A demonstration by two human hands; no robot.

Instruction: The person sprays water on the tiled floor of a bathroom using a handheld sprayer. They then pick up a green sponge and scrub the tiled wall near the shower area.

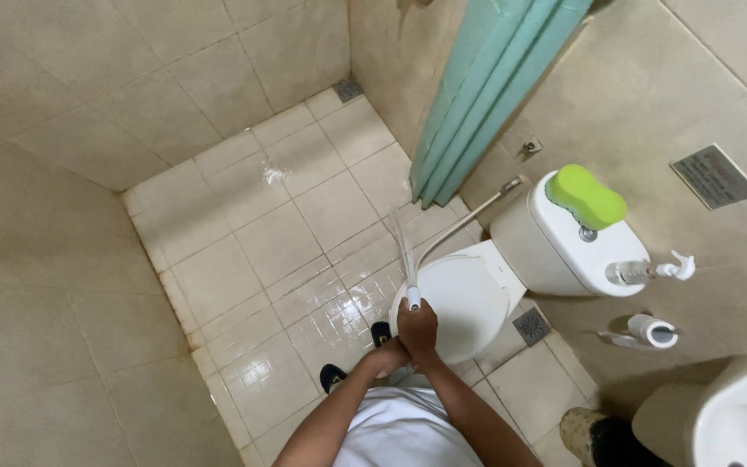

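My right hand point(418, 327) is closed around the white head of a bidet sprayer point(413, 298), held above the front of the toilet's closed white lid point(469, 298). A thin jet of water point(401, 246) leaves the sprayer toward the wet tiled floor point(304, 259). The sprayer's metal hose point(464, 223) runs up to a fitting on the wall. My left hand point(388, 355) rests against my right wrist, fingers curled, with nothing visible in it.
On the toilet tank point(555, 251) sit a green sponge point(587, 197) and a spray bottle point(646, 271) lying on its side. Nearby are a teal curtain point(486, 86), a paper roll point(654, 330), a sink point(737, 424) and a floor drain point(347, 89). A mottled shoe point(583, 430) stands at the bottom right.
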